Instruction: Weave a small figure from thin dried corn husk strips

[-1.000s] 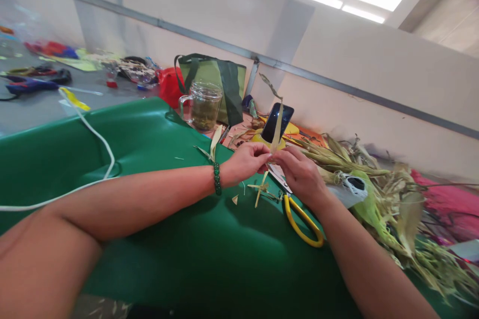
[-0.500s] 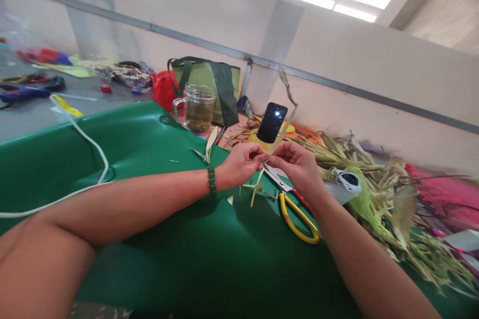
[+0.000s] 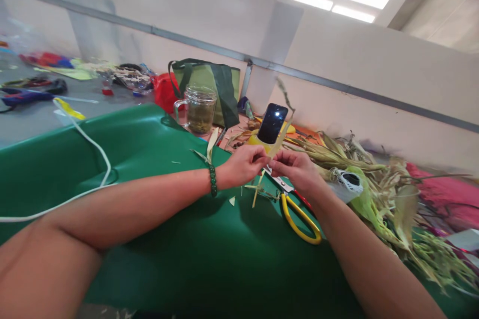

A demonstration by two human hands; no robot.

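A pale strip of corn husk (image 3: 281, 138) rises from between my hands, its thin dark tip bent upward. My left hand (image 3: 247, 163), with a green bead bracelet at the wrist, pinches the strip's lower end. From the other side my right hand (image 3: 294, 167) pinches the same strip, fingertips almost touching the left ones. Below the hands, scissors (image 3: 300, 219) with yellow and red handles lie on the green mat (image 3: 209, 254). Husk scraps (image 3: 258, 190) lie beside the blades. The strip's lowest part is hidden by my fingers.
A phone (image 3: 272, 123) leans on a yellow holder behind the hands. Left of it stand a glass mug (image 3: 200, 108) of tea and a green bag (image 3: 209, 82). Dried corn husks (image 3: 396, 209) are heaped on the right. A white cable (image 3: 98, 152) crosses the mat's left side.
The husk strip has shifted slightly and its tip is bent more to the left. My right hand is a little lower, and both hands still pinch the strip.
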